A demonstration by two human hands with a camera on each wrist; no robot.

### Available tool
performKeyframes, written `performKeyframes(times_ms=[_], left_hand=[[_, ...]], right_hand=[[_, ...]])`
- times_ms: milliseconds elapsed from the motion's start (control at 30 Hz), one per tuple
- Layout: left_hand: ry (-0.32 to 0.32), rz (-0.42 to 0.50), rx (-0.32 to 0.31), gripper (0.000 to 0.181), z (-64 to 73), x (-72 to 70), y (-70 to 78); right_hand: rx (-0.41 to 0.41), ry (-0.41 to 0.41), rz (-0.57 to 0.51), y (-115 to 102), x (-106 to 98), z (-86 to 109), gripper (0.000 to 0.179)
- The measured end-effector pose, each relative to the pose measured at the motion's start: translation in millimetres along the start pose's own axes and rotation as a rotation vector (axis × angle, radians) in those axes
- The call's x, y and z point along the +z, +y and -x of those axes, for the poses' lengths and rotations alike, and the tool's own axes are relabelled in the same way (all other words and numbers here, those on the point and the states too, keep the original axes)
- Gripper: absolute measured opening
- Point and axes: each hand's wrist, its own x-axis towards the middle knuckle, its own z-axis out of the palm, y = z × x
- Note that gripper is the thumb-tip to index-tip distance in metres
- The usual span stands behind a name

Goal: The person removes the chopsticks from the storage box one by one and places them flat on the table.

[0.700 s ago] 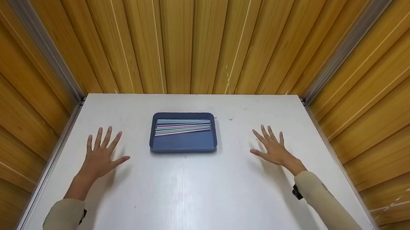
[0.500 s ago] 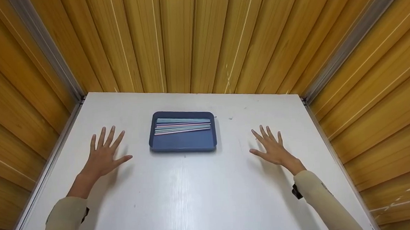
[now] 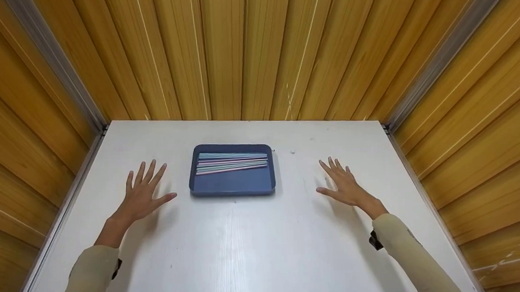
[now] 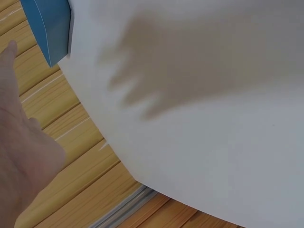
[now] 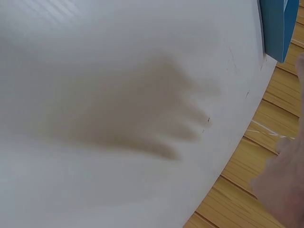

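Fingers outspread, left hand and right hand flank a blue tray of sticks.

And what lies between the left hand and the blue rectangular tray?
No object: the head view shows only bare white tabletop between the left hand and the blue rectangular tray.

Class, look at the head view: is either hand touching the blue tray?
No, white table shows between the blue tray and both the left hand and the right hand.
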Motion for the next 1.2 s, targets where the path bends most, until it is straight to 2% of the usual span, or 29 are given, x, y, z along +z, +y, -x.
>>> performKeyframes(times_ms=[233,400,500,733,867,1033,1200], left_hand=[[0.001,0.077,0.008,0.093,-4.5,7.9,4.3],[0.022,0.111,0.004,0.092,-11.1,15.6,5.4],[0.019,0.175,-0.015,0.091,-17.0,19.8,6.7],[-0.022,0.523,-0.087,0.083,-32.9,27.2,10.5],[-0.025,0.675,-0.121,0.075,-43.3,32.3,13.4],[-0.036,0.858,-0.220,0.067,-59.7,37.6,16.8],[-0.049,1.055,-0.291,0.065,-77.5,44.5,16.5]], right_hand=[[-0.012,0.015,-0.053,-4,0,-1.7,0.088],[-0.059,0.042,-0.074,-7,-1,-4.7,0.081],[-0.081,0.052,-0.071,-9,-1,-6.9,0.078],[-0.066,0.024,-0.137,-14,-2,-12.5,0.071],[-0.049,0.006,-0.152,-16,-1,-13.6,0.070],[-0.040,-0.017,-0.152,-18,2,-13.4,0.069],[-0.049,-0.048,-0.169,-21,6,-15.5,0.067]])
